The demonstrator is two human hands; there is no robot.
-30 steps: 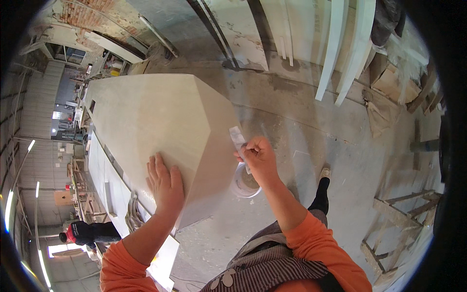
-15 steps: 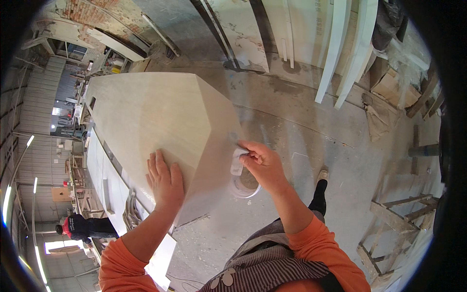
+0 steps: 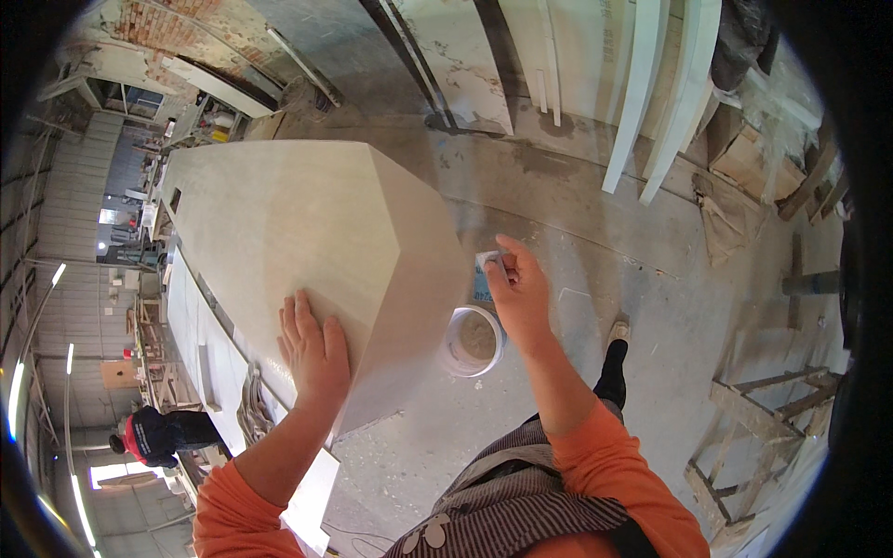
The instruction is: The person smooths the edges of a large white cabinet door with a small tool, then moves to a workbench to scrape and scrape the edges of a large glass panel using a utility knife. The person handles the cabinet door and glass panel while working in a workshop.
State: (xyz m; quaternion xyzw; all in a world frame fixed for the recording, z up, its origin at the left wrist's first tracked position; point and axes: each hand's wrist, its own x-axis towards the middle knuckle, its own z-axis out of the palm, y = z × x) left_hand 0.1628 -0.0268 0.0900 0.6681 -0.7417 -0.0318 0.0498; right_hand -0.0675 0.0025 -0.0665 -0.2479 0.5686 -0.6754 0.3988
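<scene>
A large cream-coloured, smooth box-like piece (image 3: 279,214) with angled faces stretches away on my left. My left hand (image 3: 316,358) lies flat on its top, fingers spread. To the right of its end face, my right hand (image 3: 519,288) pinches a small folded sheet of sandpaper (image 3: 485,278), its blue printed back showing. The sandpaper hangs in the air, apart from the piece. Below it on the floor stands a white bucket (image 3: 502,349) with greyish material inside.
White panels (image 3: 191,312) and a bundle of cloth (image 3: 253,400) lie beyond the piece on the left. A person (image 3: 158,435) bends over a bench there. Long white boards (image 3: 637,102) lean at the back. A wooden trestle (image 3: 758,414) stands at right.
My right hand has moved right, away from the end face, and turned so the sandpaper's blue back shows. My left hand has stayed in place on the piece.
</scene>
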